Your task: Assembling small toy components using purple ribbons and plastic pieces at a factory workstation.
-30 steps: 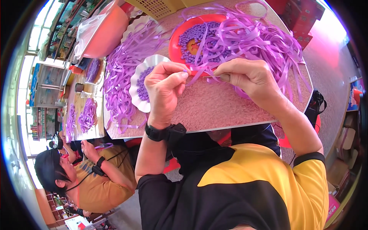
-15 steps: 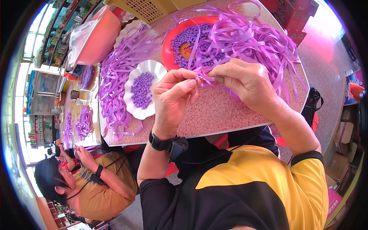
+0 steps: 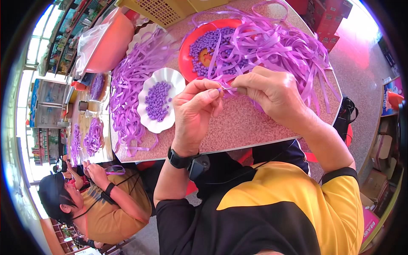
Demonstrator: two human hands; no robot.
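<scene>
Over the near part of the pink speckled table (image 3: 242,123), my two hands meet with fingertips almost touching. My left hand (image 3: 193,112) pinches a small purple bead (image 3: 220,89) between thumb and forefinger. Thumb and forefinger of my right hand (image 3: 276,93) are pressed together on a purple ribbon (image 3: 230,90); a thin strand spans the short gap to the bead. Whether it passes through the bead is too small to tell. Just left of my left hand lies a white scalloped plate (image 3: 144,121) of purple beads. Beyond my hands, a red plate (image 3: 185,63) holds more beads.
A heap of purple ribbons (image 3: 284,51) covers the red plate's right side and the far right table. More ribbons (image 3: 131,72) lie at the left edge. A yellow basket (image 3: 159,10) and a pink basin (image 3: 112,40) stand beyond. A co-worker (image 3: 114,204) sits at left.
My left hand has shifted slightly to the right, and the bead and ribbon are still pinched. A purple ribbon now shows by the co-worker's hands.
</scene>
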